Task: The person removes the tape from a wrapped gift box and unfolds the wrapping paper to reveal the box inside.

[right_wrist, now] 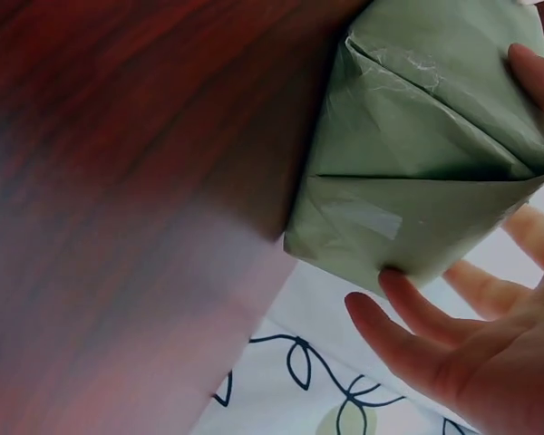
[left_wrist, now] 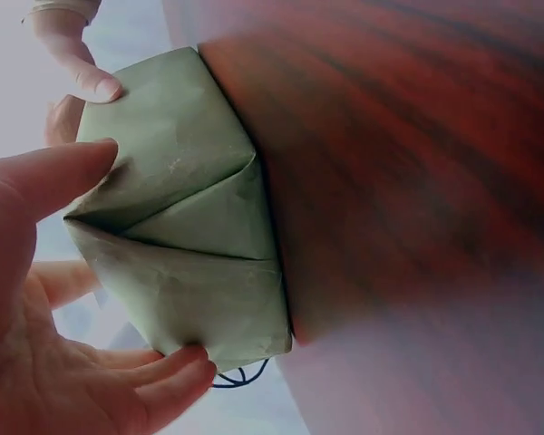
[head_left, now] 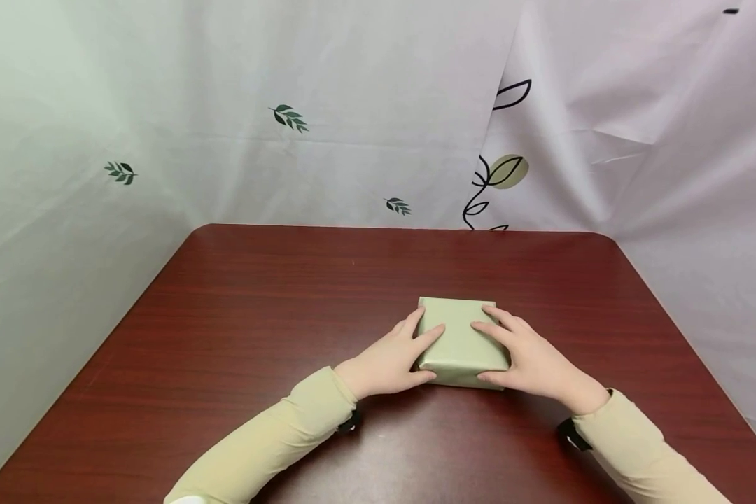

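A small box wrapped in pale green paper (head_left: 461, 332) sits flat on the dark red wooden table (head_left: 258, 301). My left hand (head_left: 390, 360) holds its left end, fingers spread over the top and side, thumb at the front. On the opposite end my right hand (head_left: 535, 357) does the same, with its thumb by the front edge. Folded paper flaps form triangles on the ends of the wrapped box (left_wrist: 199, 217), as both wrist views show. A strip of clear tape (right_wrist: 367, 217) shines on the right end.
White cloth with leaf prints (head_left: 353, 84) hangs behind the table and along both sides. Pale yellow sleeves (head_left: 277, 434) cover both forearms. A black band (head_left: 573, 434) shows beneath the right cuff, and another dark piece beneath the left.
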{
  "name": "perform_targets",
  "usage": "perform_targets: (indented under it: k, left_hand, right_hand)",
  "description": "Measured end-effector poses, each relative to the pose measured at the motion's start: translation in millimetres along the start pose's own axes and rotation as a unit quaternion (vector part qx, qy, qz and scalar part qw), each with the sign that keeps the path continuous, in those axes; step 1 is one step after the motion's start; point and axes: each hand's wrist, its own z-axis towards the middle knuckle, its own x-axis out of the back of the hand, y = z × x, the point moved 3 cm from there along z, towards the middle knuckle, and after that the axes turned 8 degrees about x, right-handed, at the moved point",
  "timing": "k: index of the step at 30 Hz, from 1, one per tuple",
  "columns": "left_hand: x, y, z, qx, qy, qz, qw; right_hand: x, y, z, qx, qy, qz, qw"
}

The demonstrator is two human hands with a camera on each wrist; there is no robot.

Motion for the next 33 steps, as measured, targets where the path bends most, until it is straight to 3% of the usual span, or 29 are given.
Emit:
perform_targets:
  k: [9, 15, 18, 22, 26, 30, 33]
  left_hand:
    - [4.9, -4.8, -1.6, -0.03, -0.036, -0.06, 0.9971]
    - [9.1, -11.6, -3.8, -0.076, -0.028, -0.08, 0.9935]
    - [13.7, -13.9, -5.1, -0.108, 0.008, -0.089, 0.9901]
    - [19.6, -14.0, -4.5, -0.142, 0.111, -0.076, 0.9806]
    - [23.8, -12.8, -2.5, -0.152, 0.204, -0.037, 0.9665]
    - [28.9, -12.9, -1.8, -0.163, 0.254, -0.009, 0.9532]
    - [31.0, -13.5, -1.6, -0.186, 0.273, 0.005, 0.9439]
  right_hand:
    - [1, 1, 0.7, 0.013, 0.019, 0.0, 0.9997]
    - [9, 5, 2.6, 0.014, 0.07, 0.036, 0.9968]
    - [17, 6, 5.1, 0.015, 0.109, 0.081, 0.9905]
    - [23, 4, 8.3, -0.011, 0.135, 0.132, 0.982]
    - [24, -2, 11.1, -0.051, 0.127, 0.181, 0.9739]
    - [26, -8, 13.5, -0.067, 0.147, 0.207, 0.9649]
    - [28, -11, 16.1, -0.058, 0.176, 0.229, 0.9556]
